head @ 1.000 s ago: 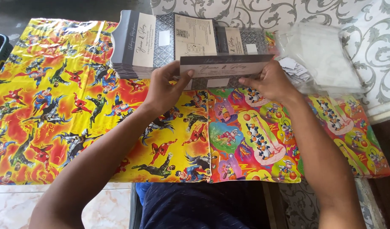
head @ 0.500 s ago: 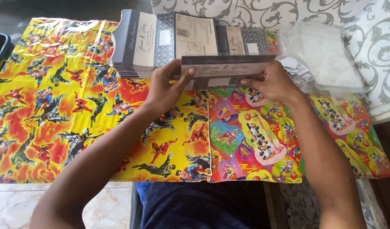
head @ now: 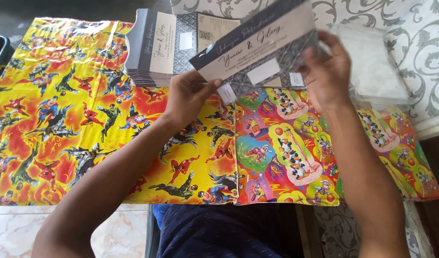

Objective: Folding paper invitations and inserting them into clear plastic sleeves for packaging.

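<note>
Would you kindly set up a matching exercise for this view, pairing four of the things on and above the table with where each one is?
Things:
1. dark and cream card
2. stack of cards
3. clear plastic sleeves
4. yellow hero-print paper

Places:
A. spread over the table's left half
B. lifted and tilted, held between the left hand and the right hand
C. at the far right, beyond the right hand
D. resting at the top edge of the yellow paper, left of the lifted card

Pairs: 1-B, 2-D, 3-C, 4-A

Colourful cartoon wrapping sheets (head: pixel 76 124) cover the surface, bearing a card stack (head: pixel 155 52)
</note>
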